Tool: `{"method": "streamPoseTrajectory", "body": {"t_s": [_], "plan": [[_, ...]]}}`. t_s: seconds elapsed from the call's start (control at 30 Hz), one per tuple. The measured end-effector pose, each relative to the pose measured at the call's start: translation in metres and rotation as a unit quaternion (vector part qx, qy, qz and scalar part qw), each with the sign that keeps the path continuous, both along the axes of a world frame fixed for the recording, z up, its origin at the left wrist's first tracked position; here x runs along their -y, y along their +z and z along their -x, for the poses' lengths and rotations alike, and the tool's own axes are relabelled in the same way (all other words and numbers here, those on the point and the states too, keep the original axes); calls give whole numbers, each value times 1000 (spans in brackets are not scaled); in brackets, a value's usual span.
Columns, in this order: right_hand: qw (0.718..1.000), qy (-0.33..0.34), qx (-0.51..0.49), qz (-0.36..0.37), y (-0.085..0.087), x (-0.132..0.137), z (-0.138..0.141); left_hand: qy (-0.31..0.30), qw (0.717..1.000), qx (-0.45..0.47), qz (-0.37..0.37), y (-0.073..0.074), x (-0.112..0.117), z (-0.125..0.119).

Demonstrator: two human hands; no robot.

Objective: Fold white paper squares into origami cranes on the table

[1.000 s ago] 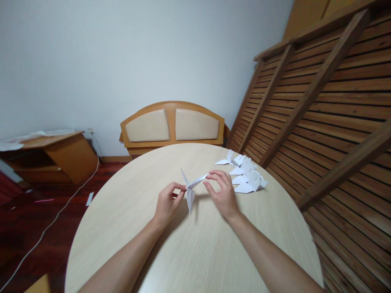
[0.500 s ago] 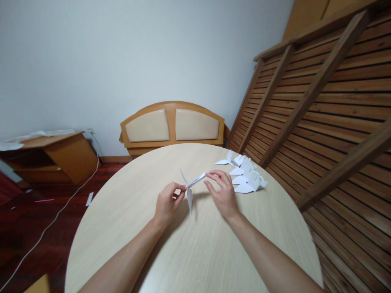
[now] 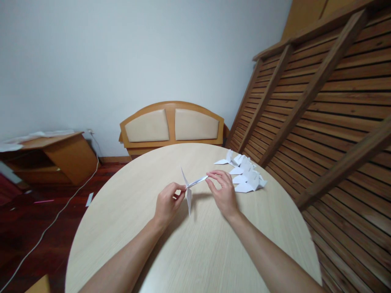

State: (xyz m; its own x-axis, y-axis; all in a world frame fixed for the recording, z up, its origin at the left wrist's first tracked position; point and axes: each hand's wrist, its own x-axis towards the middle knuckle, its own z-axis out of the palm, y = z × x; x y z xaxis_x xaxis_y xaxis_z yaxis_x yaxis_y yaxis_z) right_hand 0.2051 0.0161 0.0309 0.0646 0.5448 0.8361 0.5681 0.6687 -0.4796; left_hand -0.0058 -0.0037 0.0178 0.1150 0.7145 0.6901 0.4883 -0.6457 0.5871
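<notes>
A folded white paper figure [image 3: 189, 197], like an origami bird with two spread wings, is held above the table between my hands. My left hand [image 3: 167, 202] pinches its near end between thumb and forefinger, right where the wings meet. At the tip of its long narrow part [image 3: 197, 181], the fingers of my right hand [image 3: 224, 194] are closed on the paper. Just beyond the right hand lies a row of several similar folded paper birds [image 3: 249, 179], overlapping one another.
The round pale wooden table [image 3: 122, 228] fills the foreground. Behind it stands a padded headboard [image 3: 171, 122] against the wall. A slatted wooden frame [image 3: 330, 114] leans along the right. A low desk [image 3: 67, 158] and a white cable [image 3: 61, 211] are at the left.
The paper bird's long part has tilted slightly lower, and my right fingers have closed on its tip. My left hand keeps its pinch and barely moves.
</notes>
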Motion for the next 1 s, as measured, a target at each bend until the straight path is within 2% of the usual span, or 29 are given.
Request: {"method": "streamPoseTrajectory", "body": {"t_s": [0.23,0.6,1.0], "plan": [[1000,12,3,-12,-1,0,1,1,1000,1,6,-1,-1,0],[996,80,37,9,-4,-1,-2,6,995,60,74,-3,-3,1],[985,137,-46,91,-8,3,-2,-20,989,80,120,-4,-8,0]]}}
